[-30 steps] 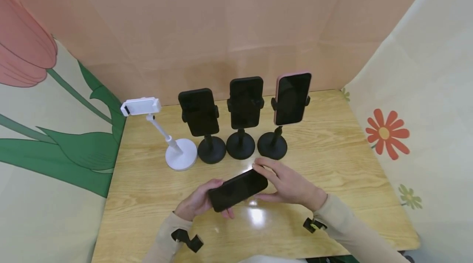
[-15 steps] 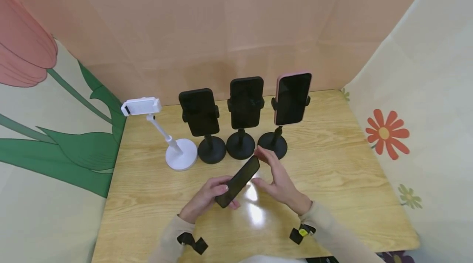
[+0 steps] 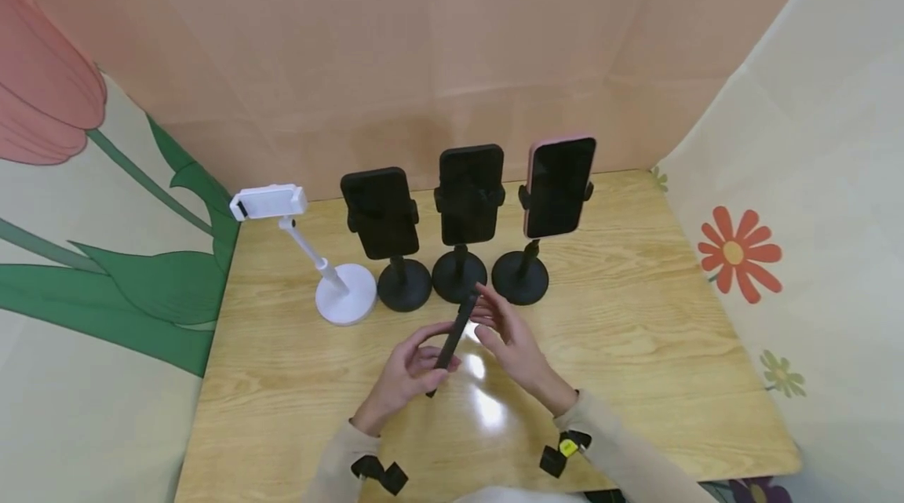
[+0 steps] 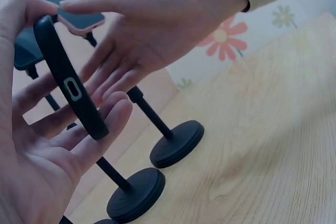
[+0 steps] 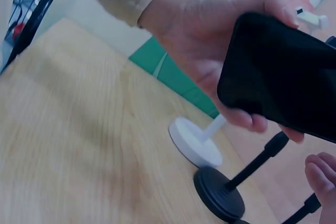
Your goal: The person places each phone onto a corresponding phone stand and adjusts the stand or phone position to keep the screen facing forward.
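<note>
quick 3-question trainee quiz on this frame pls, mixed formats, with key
1. True or false: the white round-based stand already holds a phone.
2. Which hand grips the black phone? A) the left hand B) the right hand C) neither
3. Fill in: the three black round-based stands each hold a phone; the rightmost phone has a ____ case.

Key: 1 false, its clamp is bare. 2 A; the right hand's straight fingers are beside the phone. 3 pink.
</note>
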Demonstrator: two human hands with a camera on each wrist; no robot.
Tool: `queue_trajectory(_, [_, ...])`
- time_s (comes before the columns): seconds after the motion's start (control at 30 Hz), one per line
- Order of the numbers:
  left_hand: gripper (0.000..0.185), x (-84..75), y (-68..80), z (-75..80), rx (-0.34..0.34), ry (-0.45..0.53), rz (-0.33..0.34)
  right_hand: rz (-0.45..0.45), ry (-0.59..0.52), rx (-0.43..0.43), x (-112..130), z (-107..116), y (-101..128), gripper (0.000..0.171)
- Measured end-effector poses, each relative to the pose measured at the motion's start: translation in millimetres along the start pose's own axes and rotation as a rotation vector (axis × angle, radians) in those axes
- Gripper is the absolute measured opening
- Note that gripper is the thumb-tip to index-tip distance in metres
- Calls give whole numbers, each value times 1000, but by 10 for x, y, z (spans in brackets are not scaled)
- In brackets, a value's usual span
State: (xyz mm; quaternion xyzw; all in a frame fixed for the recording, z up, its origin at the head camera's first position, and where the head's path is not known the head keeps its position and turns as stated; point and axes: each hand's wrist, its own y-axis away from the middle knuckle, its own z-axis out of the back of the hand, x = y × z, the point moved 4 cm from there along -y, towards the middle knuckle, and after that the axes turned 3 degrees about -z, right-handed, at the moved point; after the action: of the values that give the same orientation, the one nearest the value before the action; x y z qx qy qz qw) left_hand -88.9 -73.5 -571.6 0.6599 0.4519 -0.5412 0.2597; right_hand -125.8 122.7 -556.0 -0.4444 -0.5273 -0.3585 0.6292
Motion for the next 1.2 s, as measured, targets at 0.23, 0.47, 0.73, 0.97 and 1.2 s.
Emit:
queue_trajectory(0.23, [68, 5, -12, -6, -45, -108, -42, 6, -219, 41, -34, -80, 16, 72])
queue_trajectory(0.47, [70, 37, -6, -42, -32, -150, -36, -4, -282, 73, -40, -106, 20, 78])
queue_trajectory(0.73, [69, 63, 2, -65, -22, -162, -77, -17, -300, 52, -48, -113, 17, 78])
queue_trajectory(0.97, [68, 86, 31, -62, -29, -185, -36, -42, -350, 56, -55, -131, 12, 75])
queue_trajectory(1.2, [67, 63, 37, -50, -5, -246, -66, -13, -398, 55, -34, -127, 19, 73])
